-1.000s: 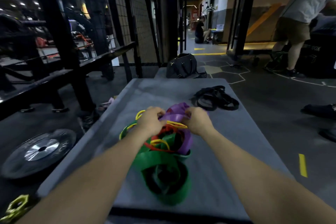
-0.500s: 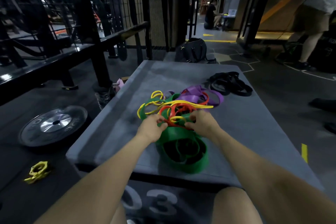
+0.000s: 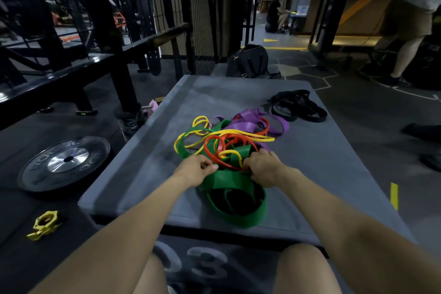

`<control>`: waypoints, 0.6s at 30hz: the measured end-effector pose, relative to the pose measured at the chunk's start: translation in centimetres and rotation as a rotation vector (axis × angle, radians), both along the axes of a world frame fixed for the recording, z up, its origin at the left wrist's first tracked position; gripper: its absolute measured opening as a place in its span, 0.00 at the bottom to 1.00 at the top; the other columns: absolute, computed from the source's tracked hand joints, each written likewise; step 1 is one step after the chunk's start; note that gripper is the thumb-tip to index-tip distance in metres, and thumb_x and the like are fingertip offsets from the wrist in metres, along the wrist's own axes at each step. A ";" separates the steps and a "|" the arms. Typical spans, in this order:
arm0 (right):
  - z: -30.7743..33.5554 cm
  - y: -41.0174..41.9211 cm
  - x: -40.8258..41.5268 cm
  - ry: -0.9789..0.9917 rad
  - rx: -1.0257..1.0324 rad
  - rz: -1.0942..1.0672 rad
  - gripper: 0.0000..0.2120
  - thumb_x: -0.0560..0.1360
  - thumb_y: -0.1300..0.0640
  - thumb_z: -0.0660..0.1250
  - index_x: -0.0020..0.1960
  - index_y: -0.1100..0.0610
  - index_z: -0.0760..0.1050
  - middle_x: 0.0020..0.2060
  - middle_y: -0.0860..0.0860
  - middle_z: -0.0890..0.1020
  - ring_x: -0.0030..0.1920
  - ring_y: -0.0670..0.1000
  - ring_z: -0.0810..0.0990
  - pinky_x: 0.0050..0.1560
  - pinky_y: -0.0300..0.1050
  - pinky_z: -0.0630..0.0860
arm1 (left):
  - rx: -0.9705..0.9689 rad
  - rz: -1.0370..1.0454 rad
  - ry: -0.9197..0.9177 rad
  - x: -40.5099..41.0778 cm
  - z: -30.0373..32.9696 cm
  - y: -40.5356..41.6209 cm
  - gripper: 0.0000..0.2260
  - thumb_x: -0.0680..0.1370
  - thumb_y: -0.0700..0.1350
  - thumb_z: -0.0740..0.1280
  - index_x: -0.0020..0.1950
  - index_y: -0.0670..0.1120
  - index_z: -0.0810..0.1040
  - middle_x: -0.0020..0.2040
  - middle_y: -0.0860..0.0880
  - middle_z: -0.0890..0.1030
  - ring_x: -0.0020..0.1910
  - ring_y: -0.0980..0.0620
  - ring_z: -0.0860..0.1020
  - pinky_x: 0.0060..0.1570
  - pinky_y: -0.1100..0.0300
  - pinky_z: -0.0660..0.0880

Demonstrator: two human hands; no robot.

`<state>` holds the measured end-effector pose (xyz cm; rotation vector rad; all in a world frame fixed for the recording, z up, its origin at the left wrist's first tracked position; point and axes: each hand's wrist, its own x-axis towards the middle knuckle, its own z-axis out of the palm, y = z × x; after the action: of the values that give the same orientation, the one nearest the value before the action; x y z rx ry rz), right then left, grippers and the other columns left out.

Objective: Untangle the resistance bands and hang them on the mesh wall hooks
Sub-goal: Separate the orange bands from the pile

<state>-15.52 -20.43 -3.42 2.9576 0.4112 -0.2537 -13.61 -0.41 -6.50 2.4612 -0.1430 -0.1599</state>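
Lying tangled on grey padded box (image 3: 148,174): 1 heap of resistance bands (image 3: 229,148), counting 1 wide green band (image 3: 238,216), 1 purple band (image 3: 248,124), 1 orange-red band (image 3: 210,154), at least 1 yellow band (image 3: 241,132); exact yellow count not telling. Resting apart at far right corner: 1 bundle of black bands (image 3: 298,106). Gripping into heap's near edge: left hand (image 3: 194,170), fingers curled and pinching at green and orange-red strands; right hand (image 3: 261,166), fingers curled into the tangle. Sitting on floor: 1 weight plate (image 3: 64,162), 1 yellow collar (image 3: 44,224), 1 dark bag (image 3: 248,61). Standing behind: mesh wall (image 3: 202,7). Differing from 0.5 s ago: nothing noticeable, hands and heap keeping same placement.
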 end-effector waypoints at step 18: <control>-0.8 2.3 0.7 -0.100 0.276 -0.052 0.13 0.77 0.51 0.62 0.58 0.53 0.79 0.57 0.54 0.79 0.61 0.57 0.74 0.58 0.50 0.70 | -0.017 -0.047 -0.051 -0.7 0.8 0.0 0.10 0.78 0.48 0.64 0.54 0.44 0.80 0.48 0.47 0.81 0.49 0.50 0.77 0.49 0.61 0.71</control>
<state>-14.81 -18.15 -4.19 3.2367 0.3847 -0.0573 -14.32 -0.42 -5.74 2.4466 -0.2235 -0.1162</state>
